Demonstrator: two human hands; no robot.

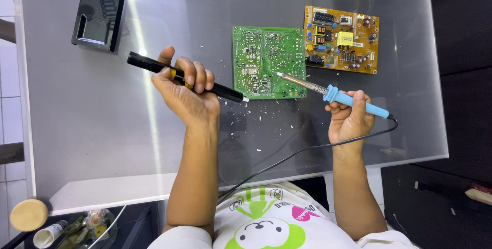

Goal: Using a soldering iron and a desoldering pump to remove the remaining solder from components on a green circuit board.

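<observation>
The left hand [185,94] is closed around a black suction pump [184,77] with a yellow band, the grip clamped on its middle so that the pump lies level above the worktop [102,141]. Its white tip points right and ends just beside the lower left corner of the green circuit board [268,62].

The right hand [351,118] is wrapped around the blue handle of a soldering iron [335,95] — fingers curled tight, the grip shut on the handle. The metal tip slants up and to the left, resting on or just over the lower right part of the green board; whether it touches cannot be told. A black cord [307,149] runs from the handle's back end in a curve across the worktop toward the person's body.

The green board lies flat near the middle of the worktop, solder side up. Just beside it on the right lies a yellow-brown circuit board [341,40], parts facing up. Small white flecks [256,113] are scattered below the green board, between the two hands.

At the far left corner stands a black holder with a wire coil [97,15], well apart from both hands.
</observation>
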